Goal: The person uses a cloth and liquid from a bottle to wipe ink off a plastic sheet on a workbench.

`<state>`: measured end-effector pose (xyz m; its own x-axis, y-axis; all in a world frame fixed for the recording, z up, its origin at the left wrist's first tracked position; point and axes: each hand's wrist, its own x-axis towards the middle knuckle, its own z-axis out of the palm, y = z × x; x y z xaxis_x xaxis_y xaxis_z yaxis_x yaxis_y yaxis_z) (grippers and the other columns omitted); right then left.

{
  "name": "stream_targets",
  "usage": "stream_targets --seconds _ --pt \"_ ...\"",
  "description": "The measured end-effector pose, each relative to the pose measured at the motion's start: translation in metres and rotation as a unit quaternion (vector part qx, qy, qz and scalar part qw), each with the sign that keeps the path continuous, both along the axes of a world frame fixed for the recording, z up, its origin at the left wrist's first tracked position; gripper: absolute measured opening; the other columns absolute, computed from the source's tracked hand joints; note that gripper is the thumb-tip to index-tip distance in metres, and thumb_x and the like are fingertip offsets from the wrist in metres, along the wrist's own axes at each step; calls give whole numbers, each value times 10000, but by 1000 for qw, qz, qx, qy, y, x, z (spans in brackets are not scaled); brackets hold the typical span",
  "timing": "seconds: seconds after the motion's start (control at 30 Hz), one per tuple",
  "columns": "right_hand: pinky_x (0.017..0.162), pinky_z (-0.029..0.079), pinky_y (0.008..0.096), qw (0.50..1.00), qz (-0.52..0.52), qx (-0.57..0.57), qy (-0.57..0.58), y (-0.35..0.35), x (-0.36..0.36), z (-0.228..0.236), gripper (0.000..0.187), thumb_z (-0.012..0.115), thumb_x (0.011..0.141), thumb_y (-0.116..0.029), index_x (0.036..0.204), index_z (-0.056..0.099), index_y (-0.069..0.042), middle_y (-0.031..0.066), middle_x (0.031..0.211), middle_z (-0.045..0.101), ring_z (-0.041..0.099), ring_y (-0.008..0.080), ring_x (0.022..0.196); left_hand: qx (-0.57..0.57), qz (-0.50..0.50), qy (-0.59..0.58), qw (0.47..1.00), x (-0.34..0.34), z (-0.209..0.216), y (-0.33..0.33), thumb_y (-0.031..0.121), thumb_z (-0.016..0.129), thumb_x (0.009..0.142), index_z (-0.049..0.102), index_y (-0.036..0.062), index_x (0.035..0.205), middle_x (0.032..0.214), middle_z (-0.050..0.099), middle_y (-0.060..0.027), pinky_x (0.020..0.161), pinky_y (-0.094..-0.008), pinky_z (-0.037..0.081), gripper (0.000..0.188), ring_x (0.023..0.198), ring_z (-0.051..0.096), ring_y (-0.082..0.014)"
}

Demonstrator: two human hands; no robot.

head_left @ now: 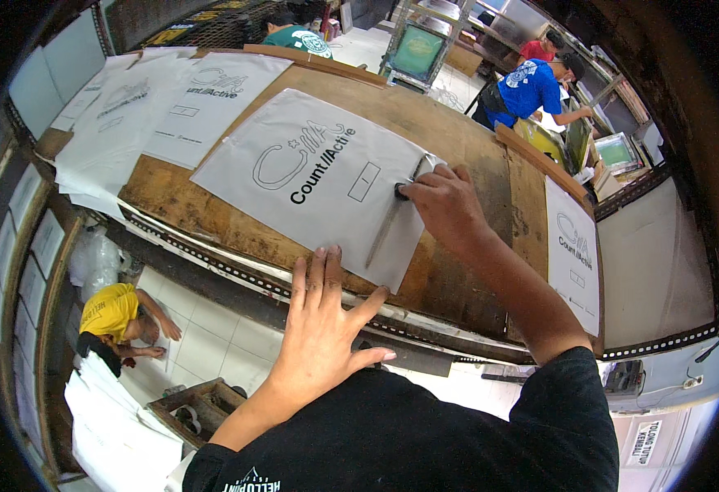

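Note:
A white printed sheet (298, 176), bearing dark lettering and outline drawings, lies on the brown wooden table before me. My left hand (318, 324) is open, its fingers spread and their tips at the sheet's near edge. Over the sheet's right side, my right hand (445, 201) is closed around a small tool whose black round end (400, 191) shows; the rest is hidden by the fingers. Beneath it, a thin grey strip (382, 234) runs slantwise along the sheet. I cannot tell whether the strip is a separate piece or a mark.
Several similar printed sheets (203, 102) overlap at the table's left end, and another sheet (572, 246) lies at the right. Wooden ledges (318, 64) edge the table. A person in yellow (111, 316) crouches on the floor; a person in blue (531, 90) works beyond the table.

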<state>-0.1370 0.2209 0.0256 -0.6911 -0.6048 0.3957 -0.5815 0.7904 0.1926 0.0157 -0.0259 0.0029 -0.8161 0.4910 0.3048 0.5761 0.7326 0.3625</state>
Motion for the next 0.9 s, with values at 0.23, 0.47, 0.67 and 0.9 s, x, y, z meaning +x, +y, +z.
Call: stream_targets --seconds 0.23,0.47,0.67,0.9 --pt "902 438 412 997 -69 32 9 31 -52 -9 204 647 841 -72 996 754 -151 38 914 725 641 227 978 5 6 -4 1000 1 -4 1 655 752 724 609 218 1388 1509 297 -388 1210 -653 144 808 1443 236 -564" --pt "902 435 434 975 -137 172 7 21 -70 11 115 615 838 -70 873 710 -126 66 880 716 657 245 994 -1 -3 5 1000 -1 -7 2 652 759 731 608 215 1388 1555 249 -376 1206 -650 153 803 1448 231 -565" --pt "908 488 453 985 -117 30 -121 1 -54 70 164 635 847 -52 978 732 -69 126 993 740 695 283 1008 5 4 20 1000 2 -8 -1 652 759 732 605 212 1389 1534 275 -376 1208 -649 142 806 1451 220 -568" --pt "924 512 297 880 -31 -292 -374 38 -13 58 247 630 915 -16 1146 710 19 60 1063 746 676 134 1013 16 -7 23 1000 1 -10 1 647 736 763 603 215 1394 1529 276 -380 1213 -649 126 776 1452 216 -567"
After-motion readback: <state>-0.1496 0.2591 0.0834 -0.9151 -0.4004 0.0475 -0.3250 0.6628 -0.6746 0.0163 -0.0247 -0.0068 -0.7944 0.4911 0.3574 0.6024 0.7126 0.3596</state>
